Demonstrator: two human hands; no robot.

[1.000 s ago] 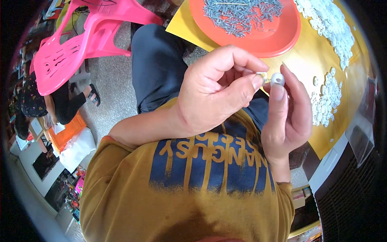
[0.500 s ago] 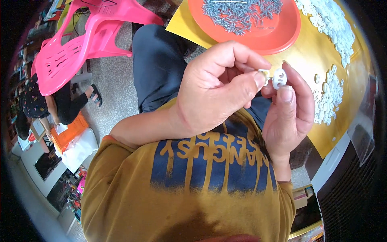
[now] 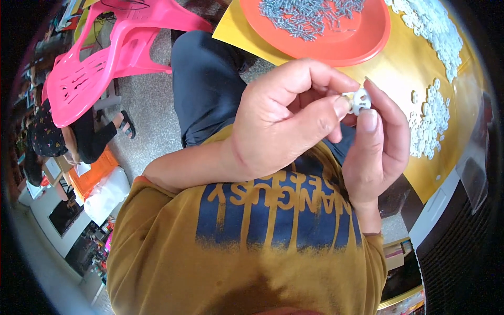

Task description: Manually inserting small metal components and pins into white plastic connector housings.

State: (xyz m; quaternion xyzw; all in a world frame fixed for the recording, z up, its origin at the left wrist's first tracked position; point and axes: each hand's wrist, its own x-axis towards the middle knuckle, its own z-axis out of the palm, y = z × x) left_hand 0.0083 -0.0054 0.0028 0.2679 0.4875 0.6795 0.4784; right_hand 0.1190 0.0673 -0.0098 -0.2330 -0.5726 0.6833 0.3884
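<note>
Off to the far left of the orange tray point(image 3: 336, 50) stands a pink plastic chair point(image 3: 113, 58) on the speckled floor, with another person's dark sleeve point(image 3: 86, 139) just below it. The tray itself sits on a yellow bench point(image 3: 415, 73), holding a heap of small grey metal springs point(image 3: 310, 13).

Below the tray, held up over the lap, the left hand point(image 3: 283, 126) is curled nearly closed, thumb and forefinger pinching at the edge of a small white plastic ring piece point(image 3: 361, 100). The right hand point(image 3: 378, 147) meets it from the other side, fingers bent, thumb pressed flat against the piece, so both hands grip it between them.

The piece looks very light and stiff, a hard moulded part, smooth enough to slip or flick away if squeezed unevenly. I would judge the rim the best place to hold it, between fingertip pads, leaving the middle free. Whether something tiny is being pressed into it, I cannot tell.

To the right of the tray, many more white plastic pieces point(image 3: 428, 123) lie scattered over the bench.
</note>
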